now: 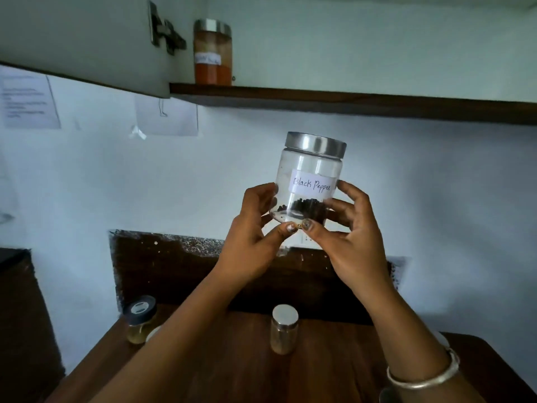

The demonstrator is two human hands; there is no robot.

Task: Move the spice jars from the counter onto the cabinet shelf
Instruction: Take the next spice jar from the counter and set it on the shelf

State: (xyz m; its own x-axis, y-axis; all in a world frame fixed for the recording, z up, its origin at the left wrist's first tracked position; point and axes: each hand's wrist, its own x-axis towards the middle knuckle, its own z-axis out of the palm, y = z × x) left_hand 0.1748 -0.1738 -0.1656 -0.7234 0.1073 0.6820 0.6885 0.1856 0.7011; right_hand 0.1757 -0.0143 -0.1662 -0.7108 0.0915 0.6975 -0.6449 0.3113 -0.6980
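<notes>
White wall (421,184) is seen behind everything, with a printed sheet (29,100) and a plainer sheet (167,116) stuck on it at left. Wooden worktop (334,362) is set against the wall at the bottom. Dark shelf (348,101) is seen above, cabinet door (72,39) at its left end with a hinge (165,32) mounted on it. Left grip (250,242) and right grip (351,237) are both clamped on the pepper jar (311,175): fingers curled round its lower sides, thumb tips nearly met at its front base. Pepper jar is held in the air, slightly tilted, below the shelf and well above the worktop; steel lid on, "Black Pepper" label faced to camera, few peppercorns at the bottom. Orange jar (212,53) is stood upright on the shelf near the left end. Black-lidded jar (141,318) and steel-lidded jar (284,328) are stood on the worktop, well apart. Bangle (424,373) is worn on the right wrist
</notes>
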